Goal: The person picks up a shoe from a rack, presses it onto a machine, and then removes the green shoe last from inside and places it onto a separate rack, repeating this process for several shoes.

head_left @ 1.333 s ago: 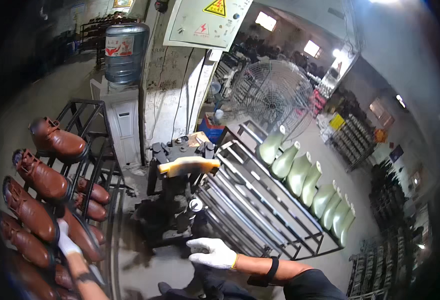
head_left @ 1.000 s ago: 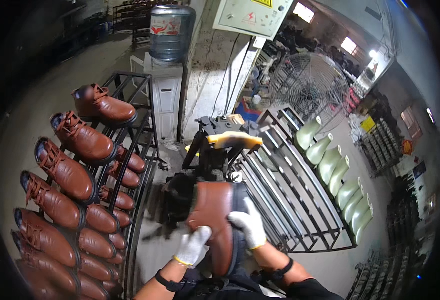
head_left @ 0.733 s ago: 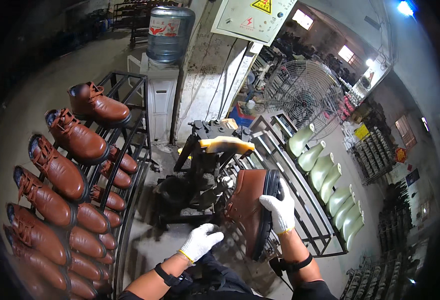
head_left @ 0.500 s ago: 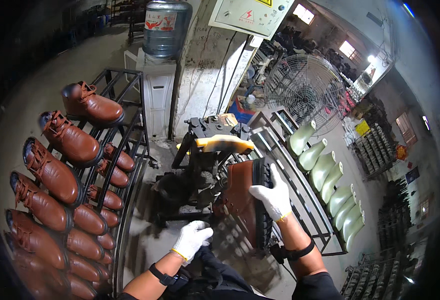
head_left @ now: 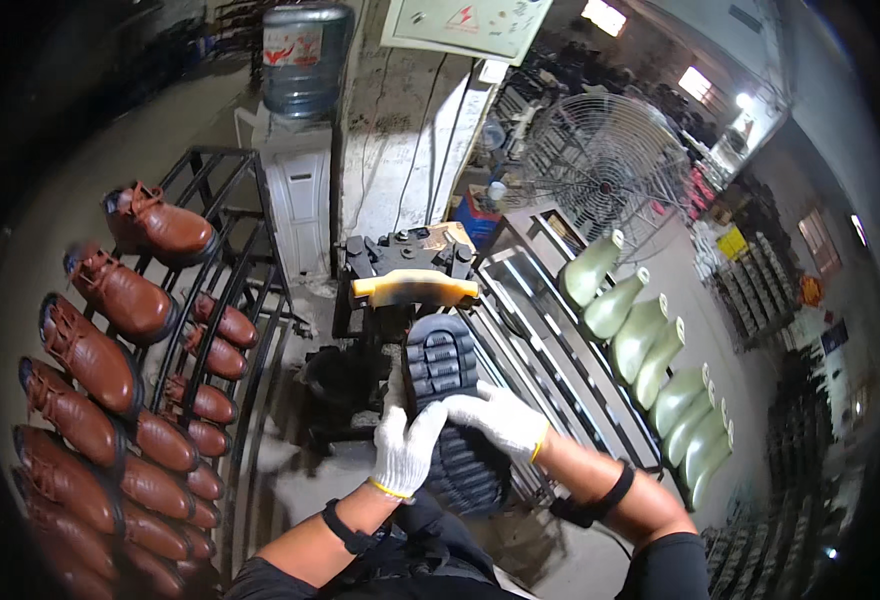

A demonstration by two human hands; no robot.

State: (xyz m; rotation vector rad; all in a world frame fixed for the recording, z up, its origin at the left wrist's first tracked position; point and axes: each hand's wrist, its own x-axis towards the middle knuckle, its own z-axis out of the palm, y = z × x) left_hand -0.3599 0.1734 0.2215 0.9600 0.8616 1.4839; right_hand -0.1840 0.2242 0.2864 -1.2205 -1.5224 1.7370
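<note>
A brown shoe [head_left: 442, 352] is held upright in front of me with its black ridged sole facing me. My left hand [head_left: 407, 445], in a white knitted glove, grips its left edge; some of the fingers are hidden behind it. Across the middle of the sole lies my right hand [head_left: 498, 420], gloved alike, its fingers reaching left to meet the left thumb. The upper is mostly hidden behind the sole. Just beyond the toe or heel end stands a black machine [head_left: 410, 255] with a curved yellow pad [head_left: 416, 289].
At left, a black metal rack [head_left: 266, 225] carries several rows of brown lace-up shoes [head_left: 95, 350]. A second rack [head_left: 520, 300] at right bears pale green shoe lasts [head_left: 625, 305]. Behind are a caged fan [head_left: 605, 165], a pillar [head_left: 385, 150] and a water dispenser [head_left: 300, 195].
The shoe has turned from side-on to sole toward me and shifted left. My left hand has come up onto it, and my right hand has moved from its edge across the sole.
</note>
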